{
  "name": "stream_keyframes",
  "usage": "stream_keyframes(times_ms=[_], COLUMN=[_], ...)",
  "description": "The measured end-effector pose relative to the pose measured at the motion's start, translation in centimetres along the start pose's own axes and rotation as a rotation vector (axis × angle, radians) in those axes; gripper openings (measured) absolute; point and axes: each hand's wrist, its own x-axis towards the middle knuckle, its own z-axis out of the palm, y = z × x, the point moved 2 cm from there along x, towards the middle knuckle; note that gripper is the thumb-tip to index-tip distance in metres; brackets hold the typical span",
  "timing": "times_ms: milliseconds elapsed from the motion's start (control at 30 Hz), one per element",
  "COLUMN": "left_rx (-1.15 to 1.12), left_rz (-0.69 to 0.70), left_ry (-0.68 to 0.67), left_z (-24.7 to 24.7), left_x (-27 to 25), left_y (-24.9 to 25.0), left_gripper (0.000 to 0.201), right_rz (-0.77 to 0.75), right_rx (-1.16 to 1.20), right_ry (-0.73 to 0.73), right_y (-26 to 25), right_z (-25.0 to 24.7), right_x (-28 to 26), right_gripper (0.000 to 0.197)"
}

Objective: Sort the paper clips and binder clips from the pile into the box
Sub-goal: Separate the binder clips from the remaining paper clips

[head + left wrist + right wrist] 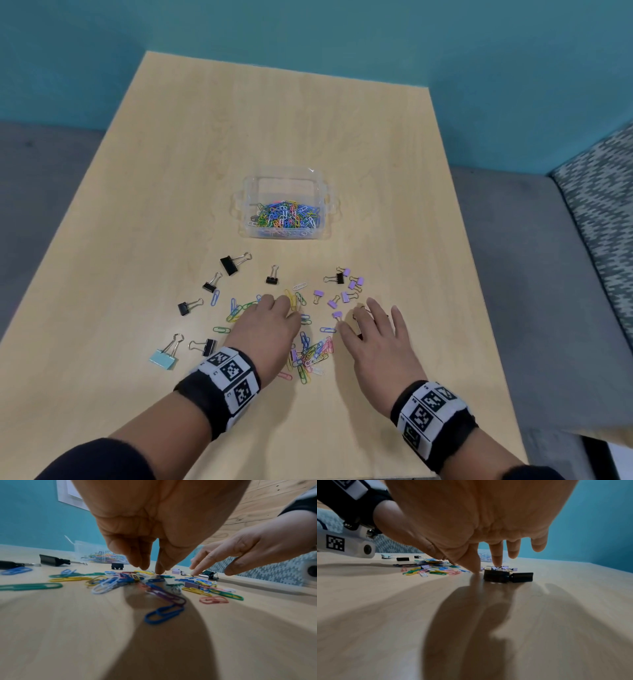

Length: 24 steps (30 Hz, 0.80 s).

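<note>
You're mid-sort: your left hand (265, 325) has its fingers curled down, pinching at loose paper clips (310, 354) on the tabletop (308, 120); your right hand (373, 337) rests splayed and empty. Next, lift them to the clear box (239, 205).

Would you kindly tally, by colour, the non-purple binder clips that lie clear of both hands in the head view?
Black clips: 6
Light blue clip: 1
Total: 7
</note>
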Motion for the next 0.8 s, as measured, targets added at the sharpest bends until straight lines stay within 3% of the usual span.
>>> stream_keyframes(times_ms=[133, 367, 400, 500, 667, 733, 800], left_rx=[-0.035, -0.054, -0.065, -0.111, -0.088, -0.128, -0.179], left_rz=[0.077, 0.174, 0.175, 0.078, 0.032, 0.045, -0.062], left_ry=[0.076, -0.100, -0.083, 0.023, -0.108, -0.044, 0.050], left_z=[0.9, 1.3, 1.0, 1.0, 2.4, 2.2, 2.2], left_x=[0.6, -0.1, -0.1, 1.4, 1.8, -0.2, -2.1], left_y=[0.1, 0.7, 0.8, 0.6, 1.2, 1.5, 0.5], left_gripper=[0.054, 0.075, 0.071, 0.056, 0.060, 0.050, 0.050], right_rz=[-0.049, -0.091, -0.097, -0.122, -0.081, -0.117, -0.164], right_rx=[0.126, 0.179, 0.185, 0.217, 0.193, 0.179, 0.175], right_ry=[0.061, -0.024, -0.014, 0.037, 0.009, -0.017, -0.016], right_y=[-1.6, -4.5, -4.7, -5.1, -4.5, -4.7, -4.9], right_z=[0.3, 2.1, 1.9, 1.1, 1.7, 1.7, 1.4], right_x=[-1.4, -1.9, -1.8, -1.4, -0.4, -0.4, -0.4], right_gripper=[0.055, 0.064, 0.063, 0.059, 0.066, 0.065, 0.064])
